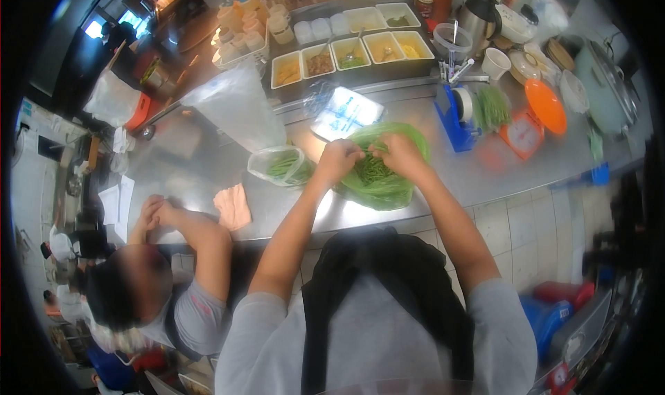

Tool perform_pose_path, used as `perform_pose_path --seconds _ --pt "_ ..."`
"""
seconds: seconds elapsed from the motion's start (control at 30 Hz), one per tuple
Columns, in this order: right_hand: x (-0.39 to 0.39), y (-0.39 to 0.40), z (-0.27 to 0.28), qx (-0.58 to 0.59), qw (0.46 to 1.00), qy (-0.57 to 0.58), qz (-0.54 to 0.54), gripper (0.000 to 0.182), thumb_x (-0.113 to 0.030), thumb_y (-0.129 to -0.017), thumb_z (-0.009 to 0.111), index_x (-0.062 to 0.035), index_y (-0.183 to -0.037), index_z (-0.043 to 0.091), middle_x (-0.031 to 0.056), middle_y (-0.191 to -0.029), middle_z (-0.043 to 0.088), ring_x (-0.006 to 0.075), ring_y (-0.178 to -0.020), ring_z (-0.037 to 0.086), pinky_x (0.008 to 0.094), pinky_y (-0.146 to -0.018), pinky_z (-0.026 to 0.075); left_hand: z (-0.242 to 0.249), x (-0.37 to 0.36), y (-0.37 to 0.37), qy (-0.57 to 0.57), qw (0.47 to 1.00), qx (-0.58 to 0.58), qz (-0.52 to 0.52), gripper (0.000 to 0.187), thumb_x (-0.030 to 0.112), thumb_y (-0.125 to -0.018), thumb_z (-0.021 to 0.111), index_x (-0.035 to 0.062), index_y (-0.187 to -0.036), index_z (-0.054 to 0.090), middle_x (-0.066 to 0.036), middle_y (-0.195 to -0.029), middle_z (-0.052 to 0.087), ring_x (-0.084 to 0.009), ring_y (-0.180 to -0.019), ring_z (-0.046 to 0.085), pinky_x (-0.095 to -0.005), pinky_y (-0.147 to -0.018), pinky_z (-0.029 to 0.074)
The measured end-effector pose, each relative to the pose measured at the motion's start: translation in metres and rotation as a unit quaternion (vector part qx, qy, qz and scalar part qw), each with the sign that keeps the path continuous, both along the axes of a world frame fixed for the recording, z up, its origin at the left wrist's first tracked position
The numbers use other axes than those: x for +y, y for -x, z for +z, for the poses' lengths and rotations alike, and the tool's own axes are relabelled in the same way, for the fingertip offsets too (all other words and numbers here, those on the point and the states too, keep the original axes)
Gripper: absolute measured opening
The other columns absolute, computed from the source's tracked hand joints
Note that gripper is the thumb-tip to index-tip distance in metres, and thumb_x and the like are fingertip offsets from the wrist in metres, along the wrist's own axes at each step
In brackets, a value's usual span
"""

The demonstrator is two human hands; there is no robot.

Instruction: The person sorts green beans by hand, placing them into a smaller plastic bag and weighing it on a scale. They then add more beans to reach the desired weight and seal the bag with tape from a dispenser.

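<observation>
A translucent green plastic bag lies open on the steel counter, filled with thin green vegetables that look like slim pods or stalks. My left hand is over the bag's left side, fingers pinched together. Opposite it, my right hand is closed too, its fingertips among the greens. What each pinch holds is too small to make out. Left of my left hand, a clear plastic bag stands open with more long green pieces inside. Behind the green bag sits a white package with blue print.
Food trays line the back. On the right are a blue tape dispenser, an orange scale and a bundle of greens. An orange cloth lies left; another person's clasped hands rest at the counter edge.
</observation>
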State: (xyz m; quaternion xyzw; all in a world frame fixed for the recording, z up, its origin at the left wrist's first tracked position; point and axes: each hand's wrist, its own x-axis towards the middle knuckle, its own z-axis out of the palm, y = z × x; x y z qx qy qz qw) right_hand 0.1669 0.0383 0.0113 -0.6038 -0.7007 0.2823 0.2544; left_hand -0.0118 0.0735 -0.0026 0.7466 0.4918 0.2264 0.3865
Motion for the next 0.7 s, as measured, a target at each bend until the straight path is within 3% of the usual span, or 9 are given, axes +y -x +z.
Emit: perform_pose_path --seconds 0.23,0.3,0.33,0.4,0.43,0.5,0.6,0.63,0.7 --pt "-0.004 -0.003 0.005 0.017 1.0 -0.021 0.001 0.012 -0.01 -0.076 0.063 -0.0036 -0.086 0.066 0.0164 -0.091 0.063 0.0302 -0.086 0.059 0.0373 -0.076 0.044 -0.005 0.004 -0.004 -0.024 0.999 0.011 -0.03 0.014 0.011 -0.079 0.064 -0.0003 -0.087 0.063 -0.008 -0.075 0.06 -0.0197 -0.074 0.057 -0.0315 -0.067 0.045" --pt "-0.004 -0.007 0.001 0.193 0.979 0.036 -0.048 0.014 -0.013 -0.076 0.065 -0.0032 -0.086 0.066 0.0148 -0.09 0.064 0.027 -0.085 0.06 0.0341 -0.077 0.044 -0.007 0.008 -0.005 0.272 0.919 -0.285 0.0 0.013 0.011 -0.08 0.064 0.0021 -0.09 0.063 -0.001 -0.073 0.056 -0.0152 -0.077 0.055 -0.0282 -0.067 0.043" --pt "-0.003 -0.008 -0.001 0.193 0.979 0.035 -0.049 0.014 -0.013 -0.076 0.065 -0.0032 -0.086 0.066 0.0148 -0.09 0.064 0.027 -0.085 0.06 0.0341 -0.077 0.044 -0.008 0.008 -0.006 0.272 0.919 -0.284 -0.001 0.013 0.011 -0.08 0.064 0.0021 -0.09 0.063 -0.001 -0.073 0.056 -0.0152 -0.077 0.055 -0.0282 -0.067 0.043" --pt "-0.003 -0.01 -0.005 0.193 0.979 -0.012 -0.062 0.016 -0.015 -0.076 0.066 -0.0031 -0.087 0.066 0.0122 -0.085 0.065 0.0223 -0.08 0.06 0.0316 -0.075 0.044 -0.005 0.003 -0.012 0.29 0.849 -0.441 0.022 0.017 0.011 -0.081 0.063 0.0033 -0.095 0.063 0.001 -0.077 0.057 -0.0119 -0.076 0.054 -0.0254 -0.064 0.042" --pt "-0.002 -0.012 -0.007 0.193 0.979 -0.013 -0.063 0.016 -0.015 -0.076 0.066 -0.0031 -0.087 0.066 0.0122 -0.085 0.065 0.0223 -0.08 0.06 0.0316 -0.075 0.044 -0.001 -0.001 -0.015 0.291 0.849 -0.441 0.021 0.017 0.011 -0.081 0.063 0.0033 -0.095 0.063 0.001 -0.077 0.057 -0.0119 -0.076 0.054 -0.0254 -0.064 0.042" --pt "0.001 -0.015 -0.007 0.249 0.963 -0.031 -0.1 0.016 -0.015 -0.076 0.066 -0.0027 -0.086 0.065 0.0104 -0.08 0.065 0.0211 -0.074 0.06 0.0311 -0.071 0.046 0.007 -0.011 -0.018 0.145 0.965 -0.216 0.026 0.016 0.011 -0.08 0.064 0.0025 -0.094 0.065 -0.002 -0.081 0.06 -0.0111 -0.075 0.055 -0.0247 -0.064 0.043" --pt "-0.001 -0.014 -0.006 0.29 0.943 -0.074 -0.148 0.015 -0.014 -0.078 0.064 -0.0015 -0.085 0.064 0.0061 -0.07 0.063 0.0134 -0.058 0.055 0.0253 -0.054 0.043 0.005 -0.013 -0.023 0.169 0.983 -0.075 0.012 0.013 0.008 -0.079 0.065 0.0013 -0.09 0.066 -0.003 -0.085 0.061 -0.0108 -0.074 0.055 -0.0247 -0.065 0.044" --pt "-0.003 -0.016 -0.004 0.29 0.942 -0.073 -0.15 0.015 -0.014 -0.078 0.064 -0.0015 -0.085 0.064 0.0061 -0.07 0.063 0.0134 -0.058 0.055 0.0253 -0.054 0.043 0.004 -0.014 -0.025 0.17 0.983 -0.074 0.01 0.013 0.008 -0.079 0.065 0.0013 -0.09 0.066 -0.003 -0.085 0.061 -0.0108 -0.074 0.055 -0.0247 -0.065 0.044" --pt "-0.005 -0.022 0.001 0.549 0.813 0.093 -0.167 0.015 -0.014 -0.08 0.063 -0.0021 -0.088 0.06 0.0023 -0.07 0.059 0.0058 -0.047 0.043 0.0194 -0.041 0.033 0.007 -0.016 -0.031 0.088 0.968 -0.23 0.054 0.008 0.004 -0.078 0.065 -0.0005 -0.085 0.067 -0.004 -0.085 0.062 -0.011 -0.074 0.055 -0.0245 -0.068 0.044"
